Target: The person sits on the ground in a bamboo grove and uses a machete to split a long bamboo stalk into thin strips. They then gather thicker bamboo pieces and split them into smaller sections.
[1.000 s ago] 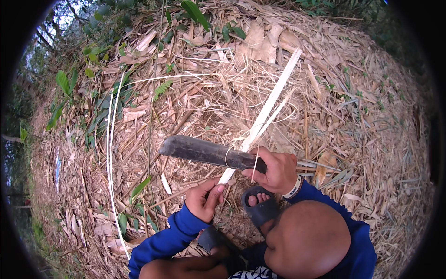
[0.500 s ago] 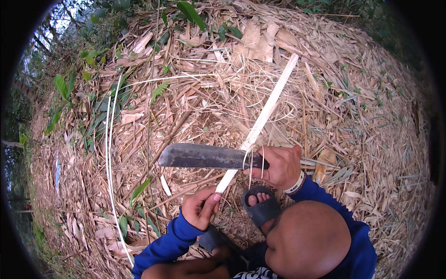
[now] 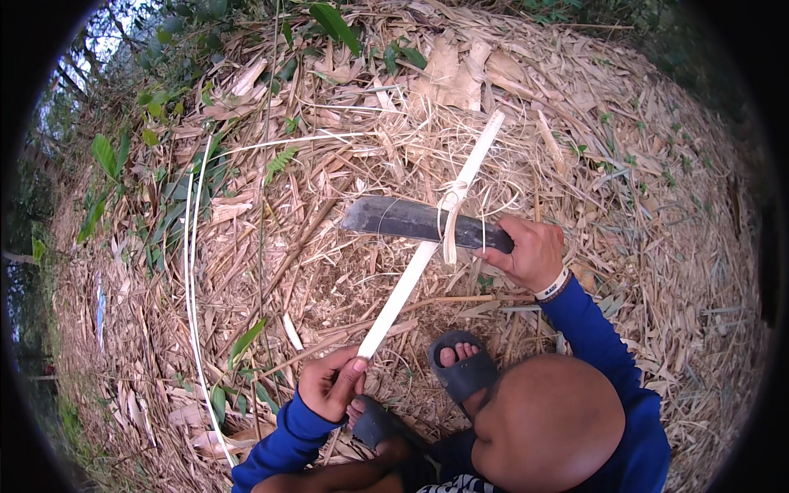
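Note:
My left hand (image 3: 330, 384) is closed on the near end of a long, flat, pale bamboo strip (image 3: 399, 300), thumb on top. The strip slants away to the far right. In my right hand (image 3: 534, 253) is the dark handle of a broad-bladed machete (image 3: 394, 217). Its dark, blunt-ended blade points left and lies across the strip, roughly square to it. Thin curled shavings (image 3: 451, 207) bunch up at the blade where it meets the strip, some hanging over it. Whether the edge is cutting into the strip cannot be seen.
Dry leaves, sheaths and chips litter the ground (image 3: 312, 312). Long thin pale strips (image 3: 192, 271) curve along the left. Loose shavings (image 3: 501, 177) lie beyond the blade. My feet in dark sandals (image 3: 462, 366) are close below. Green plants (image 3: 107, 156) grow at the left edge.
My right hand and the machete have moved up and right along the strip, away from my left hand. Shavings have bunched at the blade. My left hand has drawn slightly down and left.

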### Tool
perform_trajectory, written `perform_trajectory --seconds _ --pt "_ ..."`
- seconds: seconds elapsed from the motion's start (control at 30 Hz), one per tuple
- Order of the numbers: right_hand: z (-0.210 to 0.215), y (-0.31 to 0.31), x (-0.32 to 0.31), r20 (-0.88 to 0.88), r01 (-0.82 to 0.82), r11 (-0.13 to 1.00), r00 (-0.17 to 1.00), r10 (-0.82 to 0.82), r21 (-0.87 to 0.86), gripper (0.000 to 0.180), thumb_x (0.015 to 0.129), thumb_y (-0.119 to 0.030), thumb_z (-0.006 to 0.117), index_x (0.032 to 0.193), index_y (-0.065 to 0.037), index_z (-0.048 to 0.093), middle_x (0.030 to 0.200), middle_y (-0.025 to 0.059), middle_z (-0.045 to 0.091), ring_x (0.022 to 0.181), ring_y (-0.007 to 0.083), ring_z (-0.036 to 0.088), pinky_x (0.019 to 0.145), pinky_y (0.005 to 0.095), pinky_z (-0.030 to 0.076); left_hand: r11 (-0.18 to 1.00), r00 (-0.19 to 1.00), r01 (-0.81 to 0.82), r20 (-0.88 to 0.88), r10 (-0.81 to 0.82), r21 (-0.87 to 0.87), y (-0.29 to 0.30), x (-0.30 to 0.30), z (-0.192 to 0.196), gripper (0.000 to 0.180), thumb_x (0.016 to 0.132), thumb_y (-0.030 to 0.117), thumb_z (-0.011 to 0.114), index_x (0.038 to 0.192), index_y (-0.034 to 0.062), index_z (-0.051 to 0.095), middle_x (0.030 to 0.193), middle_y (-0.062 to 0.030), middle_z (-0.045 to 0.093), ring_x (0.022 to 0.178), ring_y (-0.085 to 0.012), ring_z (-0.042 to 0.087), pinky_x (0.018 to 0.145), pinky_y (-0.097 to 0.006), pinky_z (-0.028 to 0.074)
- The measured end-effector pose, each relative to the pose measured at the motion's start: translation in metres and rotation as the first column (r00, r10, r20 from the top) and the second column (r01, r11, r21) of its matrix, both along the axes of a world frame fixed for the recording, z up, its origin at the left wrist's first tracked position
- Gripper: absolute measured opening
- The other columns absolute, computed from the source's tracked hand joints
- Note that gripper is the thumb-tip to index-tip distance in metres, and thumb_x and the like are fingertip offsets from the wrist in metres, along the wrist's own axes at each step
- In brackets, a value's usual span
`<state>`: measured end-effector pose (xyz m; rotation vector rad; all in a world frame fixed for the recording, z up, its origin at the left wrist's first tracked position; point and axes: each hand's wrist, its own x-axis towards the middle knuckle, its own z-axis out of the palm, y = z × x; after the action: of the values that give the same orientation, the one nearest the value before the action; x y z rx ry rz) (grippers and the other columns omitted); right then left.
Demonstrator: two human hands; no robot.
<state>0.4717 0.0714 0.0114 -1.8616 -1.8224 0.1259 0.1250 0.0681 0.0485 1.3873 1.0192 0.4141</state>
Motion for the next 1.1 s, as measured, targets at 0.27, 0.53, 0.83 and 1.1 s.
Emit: perform_trajectory --seconds 0.27,0.53,0.83,1.1 --pt "0.006 0.020 0.049 0.136 0.094 0.992 0.987 -0.082 -0.085 0.057 0.078 -0.059 0.065 0.075 -0.002 0.059 0.060 0.0176 0.059 0.059 0.0359 0.062 0.055 0.0438 0.048 0.996 0.999 -0.035 -0.010 0.034 -0.081 -0.001 -0.017 0.005 0.023 0.097 0.016 0.051 0.097 -0.0032 0.063 0.056 -0.0004 0.051 0.046 -0.0051 0.041 0.044 -0.020 0.030" --pt "-0.014 0.036 0.107 0.239 0.168 0.973 0.963 -0.127 -0.158 0.059 0.084 -0.058 0.058 0.075 0.000 0.064 0.057 0.0200 0.057 0.059 0.0387 0.061 0.058 0.0458 0.048 0.974 0.998 -0.026 -0.056 0.013 -0.226 0.003 -0.027 0.007 0.023 0.097 0.016 0.052 0.102 -0.0040 0.062 0.060 -0.0007 0.054 0.050 -0.0051 0.044 0.047 -0.020 0.033" --pt "-0.028 0.012 0.120 -0.598 0.331 0.879 0.645 -0.476 -0.343 0.042 0.096 -0.039 0.054 0.091 0.001 0.067 0.051 0.0058 0.051 0.041 0.0135 0.048 0.043 0.0290 0.038 0.944 0.964 -0.251 0.027 0.263 -0.216 0.006 -0.034 -0.021 0.020 0.098 0.017 0.048 0.097 -0.0012 0.057 0.059 -0.0044 0.056 0.040 -0.0070 0.043 0.037 -0.020 0.032" --pt "0.003 0.020 -0.072 -0.977 -0.216 0.966 -0.123 -0.172 -0.143 0.020 0.090 -0.020 0.066 0.092 0.000 0.061 0.051 -0.0027 0.046 0.041 0.0060 0.044 0.040 0.0218 0.037 0.982 0.997 0.000 0.073 0.014 -0.191 0.030 0.032 -0.022 0.022 0.099 0.016 0.046 0.108 -0.0026 0.056 0.065 -0.0055 0.059 0.049 -0.0102 0.052 0.046 -0.022 0.042"
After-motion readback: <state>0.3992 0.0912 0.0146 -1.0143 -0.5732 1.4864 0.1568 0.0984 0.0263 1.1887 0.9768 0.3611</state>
